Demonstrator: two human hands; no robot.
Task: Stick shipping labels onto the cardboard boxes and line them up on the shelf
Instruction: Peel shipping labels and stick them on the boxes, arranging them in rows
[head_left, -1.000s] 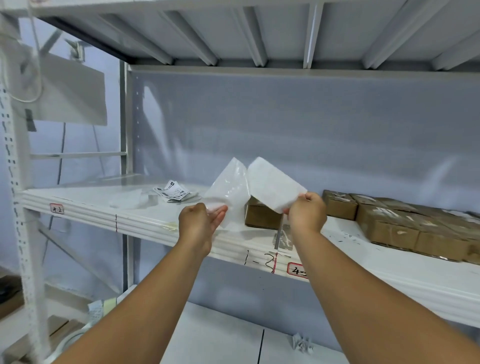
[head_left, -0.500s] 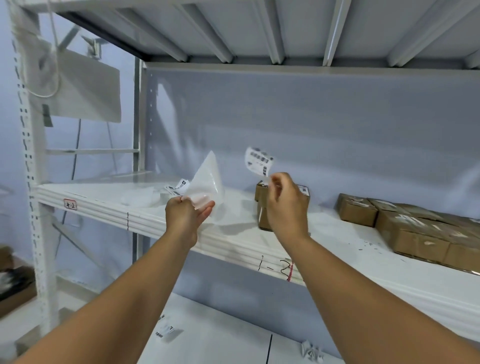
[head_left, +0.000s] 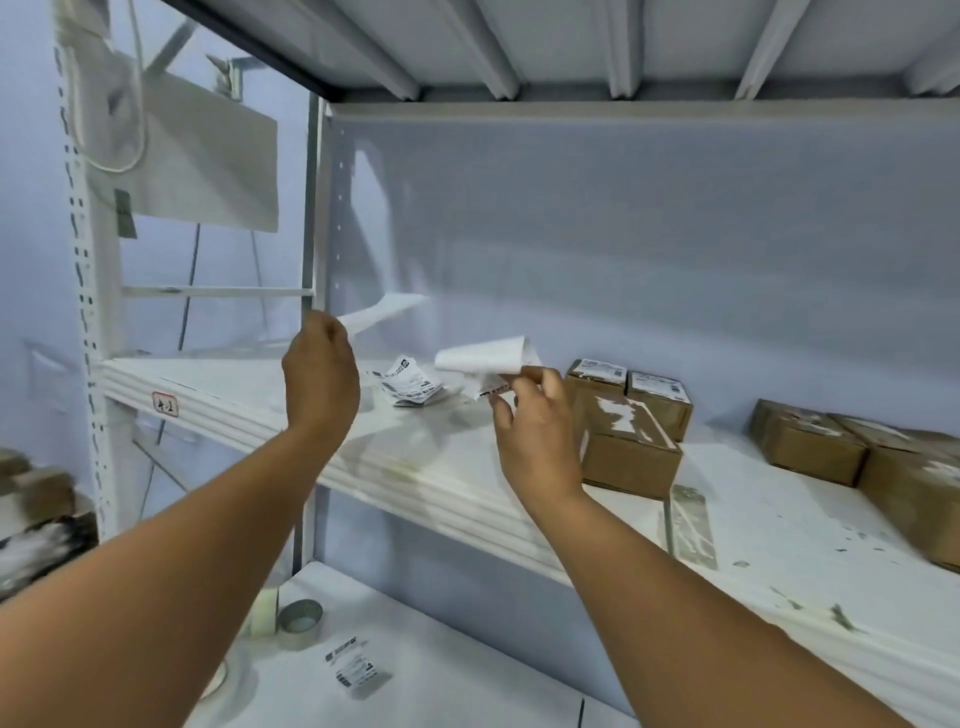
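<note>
A: right grip (head_left: 535, 431) pinches the label (head_left: 483, 356) at its near-right corner, thumb against fingertips. The label is curled over on itself and held in the air above the shelf (head_left: 415, 470). left grip (head_left: 322, 379) is closed on the backing sheet (head_left: 382, 312), higher up and off to the left.

B: Target?

A: We take the front box (head_left: 628, 447) as the bare one. Its top shows only torn white scraps, no print. The two rear boxes (head_left: 597, 371) touching it from behind already carry labels.

B: Which way from the grip?

A: Right and down, just beside the right wrist. left grip is well apart from it, on the far side of the label stack (head_left: 410, 384). We'd place with the right and let the left drop the backing sheet.

B: Axes?

A: The label's long axis runs roughly left-right. The box top runs back-left to front-right. We'd need a small turn of the wrist to square the two before pressing down.

B: Sticky side?

A: Cannot tell, the curl hides it. We'd flatten the label first, or it lands creased.
</note>
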